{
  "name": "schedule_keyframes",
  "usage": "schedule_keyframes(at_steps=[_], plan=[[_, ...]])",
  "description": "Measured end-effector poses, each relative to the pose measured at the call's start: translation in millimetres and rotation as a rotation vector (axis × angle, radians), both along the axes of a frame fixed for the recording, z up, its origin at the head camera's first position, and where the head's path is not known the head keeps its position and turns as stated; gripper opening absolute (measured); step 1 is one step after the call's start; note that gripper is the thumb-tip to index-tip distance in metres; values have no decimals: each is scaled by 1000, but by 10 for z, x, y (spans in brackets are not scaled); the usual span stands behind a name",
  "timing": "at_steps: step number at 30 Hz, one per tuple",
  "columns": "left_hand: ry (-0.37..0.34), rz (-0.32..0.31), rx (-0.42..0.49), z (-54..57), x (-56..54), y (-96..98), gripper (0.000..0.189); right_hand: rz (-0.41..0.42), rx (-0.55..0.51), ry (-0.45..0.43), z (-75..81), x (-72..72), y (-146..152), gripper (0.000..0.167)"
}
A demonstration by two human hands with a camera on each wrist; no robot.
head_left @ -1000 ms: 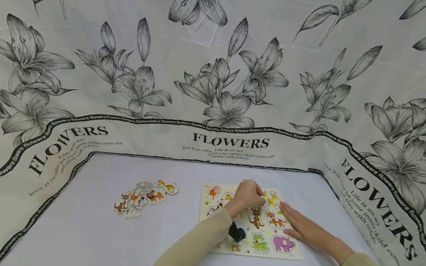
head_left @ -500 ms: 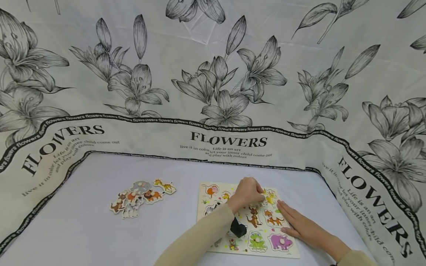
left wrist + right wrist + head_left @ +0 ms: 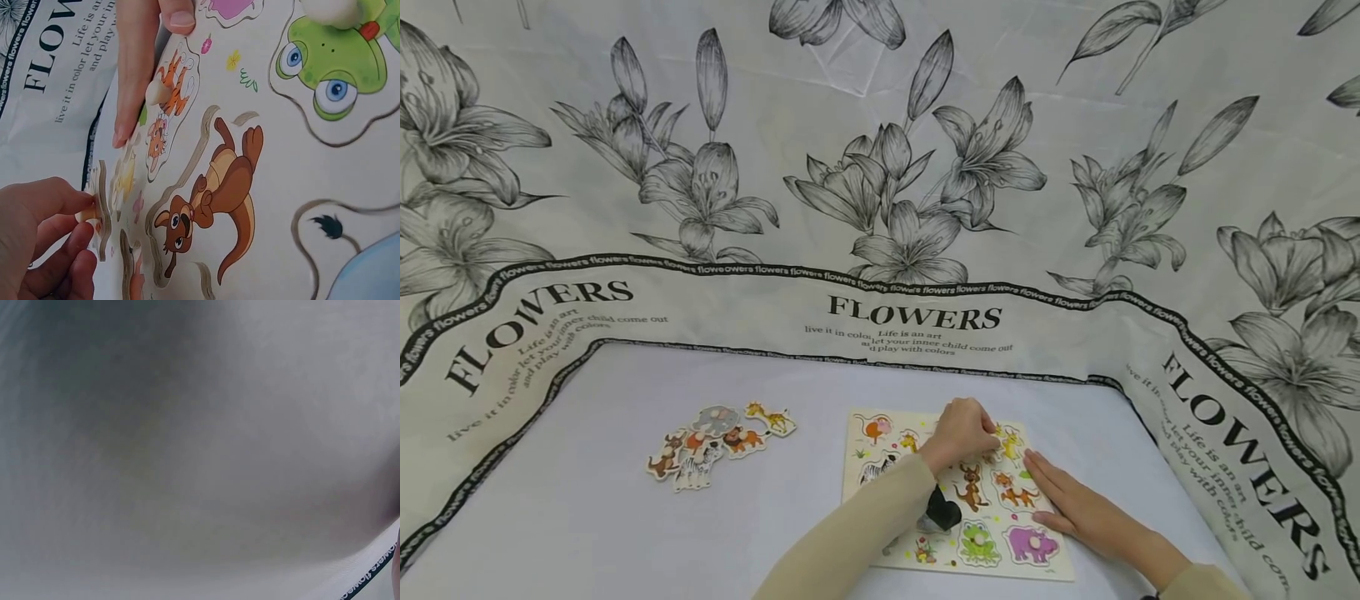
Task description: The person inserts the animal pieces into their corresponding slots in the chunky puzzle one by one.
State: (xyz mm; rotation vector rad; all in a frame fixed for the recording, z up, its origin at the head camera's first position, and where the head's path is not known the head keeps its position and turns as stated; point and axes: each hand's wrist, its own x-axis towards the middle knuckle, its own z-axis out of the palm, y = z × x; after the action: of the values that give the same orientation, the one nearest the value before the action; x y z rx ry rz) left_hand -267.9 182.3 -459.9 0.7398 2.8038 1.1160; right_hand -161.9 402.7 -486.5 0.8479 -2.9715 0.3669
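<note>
My left hand (image 3: pixel 961 432) is over the upper right part of a cream animal puzzle board (image 3: pixel 1015 572). In the left wrist view, its thumb and fingers pinch the round knob of a thin wooden puzzle piece (image 3: pixel 102 212), seen edge-on, its picture mostly hidden. The piece stands tilted beside the yellow animal slot (image 3: pixel 126 178). My right hand (image 3: pixel 1086 512) lies flat with straight fingers along the board's right edge, next to the tiger piece (image 3: pixel 1017 492). A hippo piece (image 3: pixel 1032 546) and a frog piece (image 3: pixel 979 543) sit in the board. The right wrist view is mostly blur.
Left of the board, loose pieces lie overlapping on the white tabletop (image 3: pixel 587 517): an elephant (image 3: pixel 715 419), a giraffe (image 3: pixel 771 419), a lion (image 3: pixel 745 442), a zebra (image 3: pixel 694 473) and a kangaroo (image 3: pixel 663 458). A flower-printed cloth (image 3: pixel 1060 350) rises behind.
The head view has shifted slightly. My left wrist and forearm have moved a little to the right, the fingers staying at about the same spot. My right hand stays on the board's edge.
</note>
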Motion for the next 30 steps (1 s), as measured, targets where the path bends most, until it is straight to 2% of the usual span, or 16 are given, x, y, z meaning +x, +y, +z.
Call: schedule_keyframes(at_steps=[6,13,19,23,30], plan=[[-12,8,0,-38,-13,60,7,3,-3,8,-21,-7,21,72],[-44,3,15,-54,0,121,6,-25,-17,-39,-23,-1,25,73],[-36,-4,28,-57,-12,171,6,-22,5,-20,-2,3,-5,72],[-57,-2,25,-46,-8,204,7,-3,-8,-11,-2,2,-1,72],[-24,12,-14,-70,-13,240,7,0,-4,-5,4,4,-6,71]])
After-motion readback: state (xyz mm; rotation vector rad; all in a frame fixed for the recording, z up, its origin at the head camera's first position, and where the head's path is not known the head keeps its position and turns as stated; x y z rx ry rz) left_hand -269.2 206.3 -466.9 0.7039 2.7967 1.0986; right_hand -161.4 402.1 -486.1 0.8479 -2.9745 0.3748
